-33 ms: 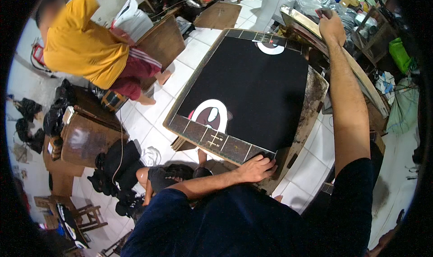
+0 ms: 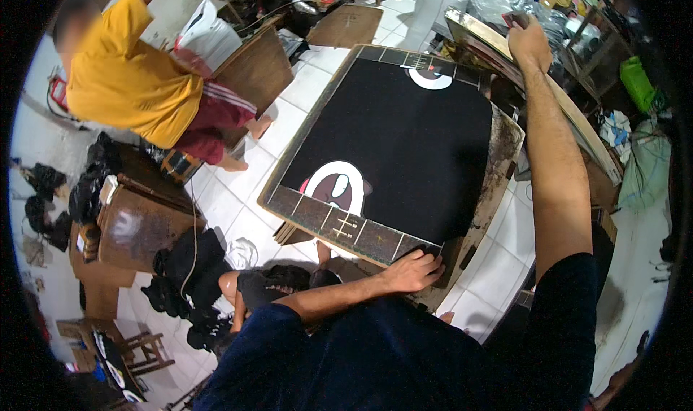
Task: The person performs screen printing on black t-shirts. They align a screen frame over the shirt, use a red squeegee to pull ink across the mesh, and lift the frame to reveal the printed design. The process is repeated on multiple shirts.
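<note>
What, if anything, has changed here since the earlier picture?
Nothing beyond a very slight shift of the whole view; I see nothing newly taken hold of or let go. The left hand stays at the board's near edge, the right hand by the wooden frame, and the black cloth lies on the board.

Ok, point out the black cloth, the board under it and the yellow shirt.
Cloth (image 2: 404, 137): head view, its plain middle.
Board (image 2: 377, 241): head view, bare strip at its near edge.
Shirt (image 2: 133, 86): head view, its torso part.
</note>
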The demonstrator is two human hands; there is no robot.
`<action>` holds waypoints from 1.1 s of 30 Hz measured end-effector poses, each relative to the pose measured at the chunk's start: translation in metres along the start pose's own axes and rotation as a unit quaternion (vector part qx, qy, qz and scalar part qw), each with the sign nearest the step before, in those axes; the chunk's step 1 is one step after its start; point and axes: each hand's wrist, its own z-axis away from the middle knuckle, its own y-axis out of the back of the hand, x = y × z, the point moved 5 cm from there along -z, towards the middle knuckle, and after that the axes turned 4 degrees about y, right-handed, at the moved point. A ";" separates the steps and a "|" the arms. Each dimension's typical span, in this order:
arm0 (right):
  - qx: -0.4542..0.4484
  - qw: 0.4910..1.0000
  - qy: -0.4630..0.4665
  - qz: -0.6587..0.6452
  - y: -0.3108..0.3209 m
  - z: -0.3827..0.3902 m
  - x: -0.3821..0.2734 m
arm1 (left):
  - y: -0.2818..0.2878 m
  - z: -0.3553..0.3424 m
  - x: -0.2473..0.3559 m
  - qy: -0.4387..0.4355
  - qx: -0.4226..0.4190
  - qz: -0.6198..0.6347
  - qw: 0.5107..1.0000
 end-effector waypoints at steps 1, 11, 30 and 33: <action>-0.003 1.000 -0.002 0.002 0.001 0.000 0.001 | -0.009 0.006 -0.009 0.003 -0.004 0.023 1.000; 0.080 0.996 -0.001 0.039 0.014 -0.023 -0.012 | 0.099 0.194 -0.354 0.557 0.209 -0.238 0.768; 0.122 0.991 -0.050 0.004 0.011 -0.038 -0.017 | 0.065 0.229 -0.364 0.724 0.114 0.236 0.639; 0.114 0.992 -0.052 0.008 0.007 -0.039 -0.018 | 0.056 0.233 -0.362 0.735 0.070 0.215 0.639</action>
